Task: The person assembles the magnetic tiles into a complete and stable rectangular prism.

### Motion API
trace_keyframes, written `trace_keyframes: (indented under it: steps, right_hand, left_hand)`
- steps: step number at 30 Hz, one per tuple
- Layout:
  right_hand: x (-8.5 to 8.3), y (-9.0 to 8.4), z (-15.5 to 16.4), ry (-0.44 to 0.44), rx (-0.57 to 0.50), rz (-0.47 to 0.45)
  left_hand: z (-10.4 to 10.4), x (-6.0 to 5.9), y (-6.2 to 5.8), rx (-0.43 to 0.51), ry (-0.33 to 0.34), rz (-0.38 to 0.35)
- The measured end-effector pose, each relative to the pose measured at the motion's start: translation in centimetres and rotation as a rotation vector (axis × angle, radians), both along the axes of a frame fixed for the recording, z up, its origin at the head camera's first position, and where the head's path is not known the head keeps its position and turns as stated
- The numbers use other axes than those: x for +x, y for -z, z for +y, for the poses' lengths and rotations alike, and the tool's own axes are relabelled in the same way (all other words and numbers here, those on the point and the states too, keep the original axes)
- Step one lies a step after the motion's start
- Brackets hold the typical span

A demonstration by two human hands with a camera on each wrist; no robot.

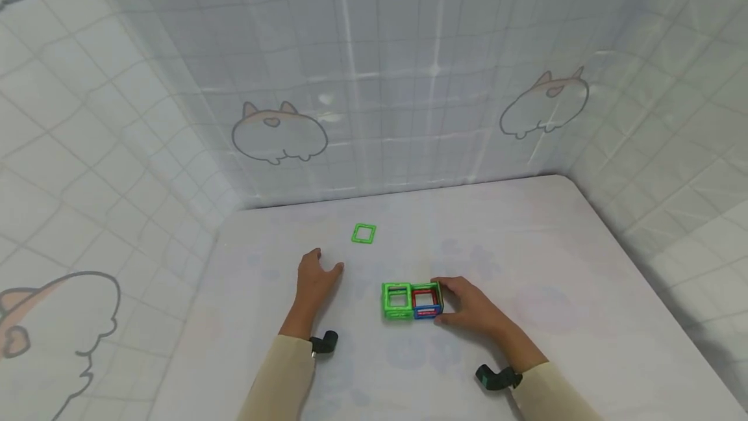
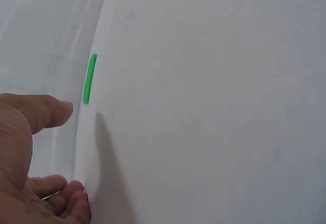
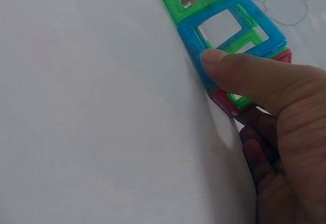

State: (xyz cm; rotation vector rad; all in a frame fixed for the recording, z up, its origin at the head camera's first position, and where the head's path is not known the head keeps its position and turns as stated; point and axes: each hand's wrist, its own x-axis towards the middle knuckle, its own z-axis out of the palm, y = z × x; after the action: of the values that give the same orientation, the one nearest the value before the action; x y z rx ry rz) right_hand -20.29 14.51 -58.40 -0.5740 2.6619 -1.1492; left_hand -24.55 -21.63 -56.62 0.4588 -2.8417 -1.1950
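Note:
Joined square magnetic tiles in green, blue and red form a small block structure [image 1: 397, 316] on the white table. My right hand [image 1: 470, 307] grips its right end. In the right wrist view the thumb [image 3: 239, 71] lies against a blue tile [image 3: 277, 38], with the other fingers curled behind. My left hand [image 1: 314, 281] is to the left of the structure, thumb and fingers spread apart, holding nothing. Ahead of it a single green square tile [image 1: 354, 234] lies flat; the left wrist view shows this tile [image 2: 89, 79] edge-on, beyond the thumb.
The white table [image 1: 526, 245] ends at a back edge against a hanging grid-patterned curtain [image 1: 397, 115] with cartoon animals. Similar sheets [image 1: 87, 167] rise at both sides. A black wrist strap piece [image 1: 497, 377] sits on the right wrist, another [image 1: 325, 342] on the left.

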Motion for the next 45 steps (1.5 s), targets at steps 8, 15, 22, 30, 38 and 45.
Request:
trace_keyframes:
  steps: [8,15,22,30,38,45]
  right_hand:
    - [0.2,-0.2,0.3,-0.013,-0.026,0.004]
    - [0.2,0.1,0.6,-0.015,-0.037,-0.005]
    - [0.2,0.0,0.8,-0.021,-0.022,-0.006]
    - [-0.1,0.1,0.7,-0.079,-0.038,0.032]
    - [-0.2,0.2,0.9,-0.051,0.001,0.027]
    - [-0.2,0.1,0.8,-0.045,-0.003,0.026]
  left_hand:
    - [2.4,-3.1,-0.7,-0.122,0.023,-0.002]
    - [3.9,-4.8,-0.3,-0.177,0.049,-0.029]
    - [5.1,-6.4,-0.5,-0.255,0.080,-0.014]
    - [5.5,-7.6,-0.4,-0.355,0.093,-0.043]
    - [6.3,-8.1,-0.7,-0.328,0.130,-0.021]
    - [7.0,-7.8,-0.8,-0.306,0.151,-0.015]
